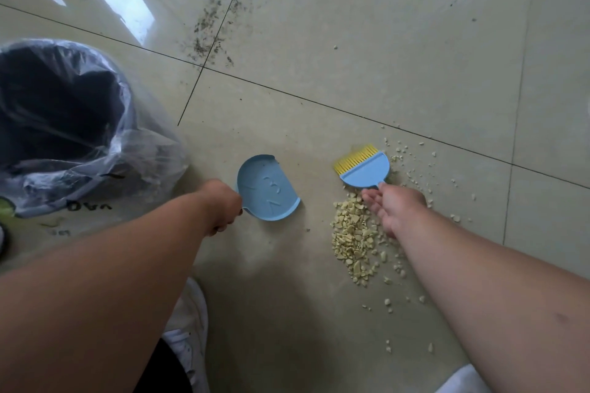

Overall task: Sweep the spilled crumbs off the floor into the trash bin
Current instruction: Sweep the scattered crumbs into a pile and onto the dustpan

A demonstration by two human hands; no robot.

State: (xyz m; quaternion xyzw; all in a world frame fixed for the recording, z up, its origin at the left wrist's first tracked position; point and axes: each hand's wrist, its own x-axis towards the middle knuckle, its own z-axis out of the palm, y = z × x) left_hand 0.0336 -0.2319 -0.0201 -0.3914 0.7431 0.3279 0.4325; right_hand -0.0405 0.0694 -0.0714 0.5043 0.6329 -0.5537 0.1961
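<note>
One dustpan (pixel 269 190), one brush (pixel 364 169), one bin (pixel 64 124)

Trash bin (pixel 64 124): cut off by the left edge; its inside is dark behind the clear bag, contents not readable. Dustpan (pixel 269 190): handle hidden inside the left hand (pixel 222 206). Brush (pixel 364 169): handle covered by the right hand (pixel 397 209); the grip itself is not visible. Crumbs (pixel 352 239): part of the pile probably lies under the right hand and forearm. Shoe (pixel 191 329): mostly hidden by the left forearm. Print on the bag: too blurred to read.
</note>
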